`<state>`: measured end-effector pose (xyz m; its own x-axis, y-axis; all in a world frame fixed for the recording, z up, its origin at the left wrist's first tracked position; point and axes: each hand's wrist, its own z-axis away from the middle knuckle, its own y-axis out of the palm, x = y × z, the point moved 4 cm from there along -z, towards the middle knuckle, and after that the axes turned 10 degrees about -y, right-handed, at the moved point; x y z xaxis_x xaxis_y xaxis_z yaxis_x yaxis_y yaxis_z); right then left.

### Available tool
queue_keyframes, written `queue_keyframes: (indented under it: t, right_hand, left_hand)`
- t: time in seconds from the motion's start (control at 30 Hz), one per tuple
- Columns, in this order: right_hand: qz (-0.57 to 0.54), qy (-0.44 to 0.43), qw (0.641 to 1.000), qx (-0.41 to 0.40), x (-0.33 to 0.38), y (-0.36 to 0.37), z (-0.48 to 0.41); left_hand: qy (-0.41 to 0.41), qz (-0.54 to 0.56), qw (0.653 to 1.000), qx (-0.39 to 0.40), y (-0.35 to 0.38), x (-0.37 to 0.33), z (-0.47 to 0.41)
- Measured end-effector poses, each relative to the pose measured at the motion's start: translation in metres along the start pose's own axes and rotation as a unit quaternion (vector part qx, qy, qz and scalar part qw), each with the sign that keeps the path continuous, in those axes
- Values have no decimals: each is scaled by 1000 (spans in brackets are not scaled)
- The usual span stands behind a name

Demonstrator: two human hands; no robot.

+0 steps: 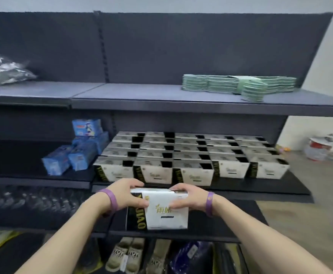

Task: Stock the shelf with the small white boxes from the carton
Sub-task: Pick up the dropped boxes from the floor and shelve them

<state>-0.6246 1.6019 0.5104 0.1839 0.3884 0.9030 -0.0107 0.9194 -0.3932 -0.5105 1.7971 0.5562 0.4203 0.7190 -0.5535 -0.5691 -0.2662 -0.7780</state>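
A white box (164, 209) is held by both hands (129, 194), left and right. If pushed in carelessly, the near row of stocked boxes (193, 175) could be knocked askew.

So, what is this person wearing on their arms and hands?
No sleeves show and no gloves cover the left hand or right hand. The left wristband and right wristband are purple; the right one bears a small pale marking.

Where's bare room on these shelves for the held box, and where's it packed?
Middle shelf: bare strip along the front edge, before the white boxes, widest at right; also bare left of the blue packs. Top shelf: open between the plastic bag and the green stack. Crowded: the white boxes, side by side.
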Motion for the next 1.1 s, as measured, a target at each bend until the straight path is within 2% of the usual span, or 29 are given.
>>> queue_keyframes:
  t: [0.17, 0.37, 0.57, 0.73, 0.83, 0.97, 1.03, 1.1]
  right_hand:
    - [93, -1, 994, -57, -52, -148, 65]
    - [130, -9, 980, -150, -86, -246, 91]
    - [190, -2, 957, -220, -127, -263, 66]
    - [290, 6, 931, -223, -137, -253, 43]
    - [282, -4, 921, -270, -143, -247, 35]
    - [286, -11, 909, -302, -149, -246, 29]
    - [310, -10, 902, -301, -150, -245, 26]
    - [368, -7, 879, -302, -147, -241, 25]
  left_hand:
    - [69, -48, 996, 38, 77, -144, -71]
    - [96, -142, 984, -45, 122, -245, -132]
    - [58, -226, 968, -92, 142, -261, -174]
    - [39, -273, 954, -113, 150, -251, -181]
    - [34, -302, 939, -159, 153, -251, -184]
    - [75, -349, 913, -198, 162, -251, -188]
    - [63, -378, 899, -212, 163, -247, -189]
    - [66, -360, 903, -224, 165, -248, -187]
